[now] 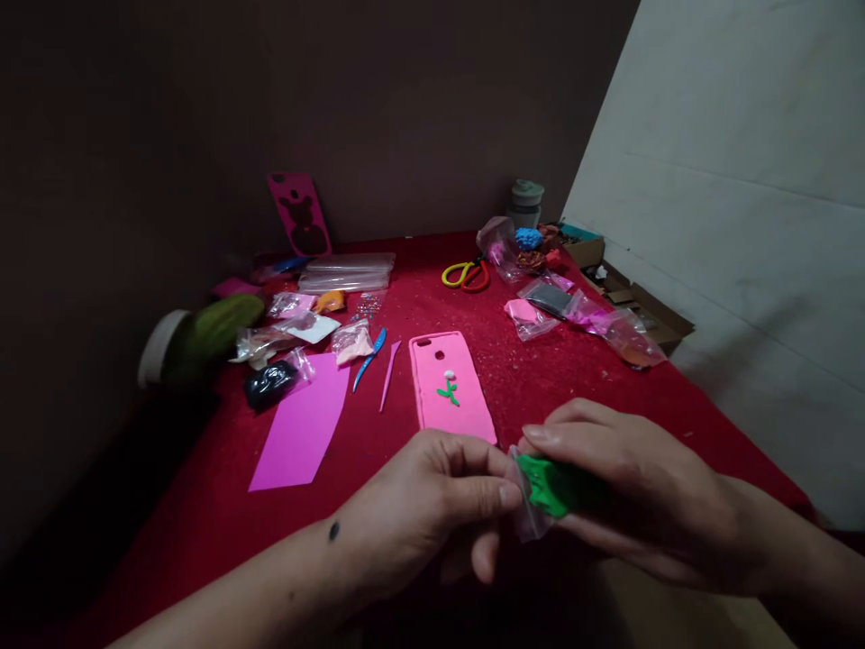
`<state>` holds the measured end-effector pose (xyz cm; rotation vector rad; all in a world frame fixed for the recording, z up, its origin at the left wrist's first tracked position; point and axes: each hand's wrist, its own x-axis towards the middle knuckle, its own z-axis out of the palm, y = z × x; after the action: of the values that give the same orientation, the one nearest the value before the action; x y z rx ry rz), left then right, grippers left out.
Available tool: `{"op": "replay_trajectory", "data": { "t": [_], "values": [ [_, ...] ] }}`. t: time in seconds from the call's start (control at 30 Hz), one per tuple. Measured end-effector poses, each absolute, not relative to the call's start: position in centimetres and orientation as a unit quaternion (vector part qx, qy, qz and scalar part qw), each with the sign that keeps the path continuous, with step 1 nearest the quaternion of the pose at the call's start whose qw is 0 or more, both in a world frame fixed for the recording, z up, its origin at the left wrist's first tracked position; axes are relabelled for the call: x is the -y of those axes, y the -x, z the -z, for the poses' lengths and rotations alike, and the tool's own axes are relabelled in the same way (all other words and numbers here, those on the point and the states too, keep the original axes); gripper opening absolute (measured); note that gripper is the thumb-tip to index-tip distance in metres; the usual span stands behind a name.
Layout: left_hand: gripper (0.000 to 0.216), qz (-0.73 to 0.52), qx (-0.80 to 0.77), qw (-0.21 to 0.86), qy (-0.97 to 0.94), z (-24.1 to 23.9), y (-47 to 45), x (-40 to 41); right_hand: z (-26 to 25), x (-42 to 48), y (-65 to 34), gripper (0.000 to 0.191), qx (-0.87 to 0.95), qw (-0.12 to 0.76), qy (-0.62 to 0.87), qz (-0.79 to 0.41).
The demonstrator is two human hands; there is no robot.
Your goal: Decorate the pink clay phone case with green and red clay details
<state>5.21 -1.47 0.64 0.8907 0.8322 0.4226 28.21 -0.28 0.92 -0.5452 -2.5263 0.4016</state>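
Between my two hands, near the front of the table, is a small clear zip bag with green modelling clay [544, 487] in it. My left hand [446, 496] pinches the bag's edge between thumb and fingers. Curled round the clay-filled part is my right hand [635, 478], whose palm hides some of it. Just beyond my left hand lies a pink phone case [432, 419], its near end partly covered by my fingers. On it sit a green clay stem with leaves [449, 392] and a small white bud [450, 375].
Left of the case are a pink modelling tool [390, 374], a blue modelling tool [368, 361], a magenta sheet [304, 433] and several bagged clays. Behind lie yellow-and-red scissors [466, 274]. A bear-patterned case [301, 214] leans on the wall. Bags and a cardboard box [649, 306] are at right.
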Motion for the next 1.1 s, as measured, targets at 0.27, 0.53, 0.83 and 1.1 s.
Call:
{"op": "replay_trajectory", "data": {
  "t": [0.27,0.53,0.83,1.1],
  "values": [
    [0.025,-0.130,-0.394,0.799,-0.436,0.4,-5.8,1.8,1.6,2.9,-28.3,0.069,0.907,0.285,0.257,-0.172],
    [0.027,-0.203,-0.374,0.769,-0.477,1.7,-6.5,2.9,2.8,3.6,-27.9,0.066,0.873,0.325,0.310,-0.188],
    [0.020,-0.186,-0.383,0.766,-0.482,2.1,-6.7,3.0,2.8,3.9,-27.6,0.070,0.881,0.333,0.293,-0.162],
    [0.020,-0.233,-0.376,0.762,-0.474,2.6,-6.6,3.4,2.6,4.2,-26.8,0.061,0.866,0.346,0.315,-0.174]
  ]
}}
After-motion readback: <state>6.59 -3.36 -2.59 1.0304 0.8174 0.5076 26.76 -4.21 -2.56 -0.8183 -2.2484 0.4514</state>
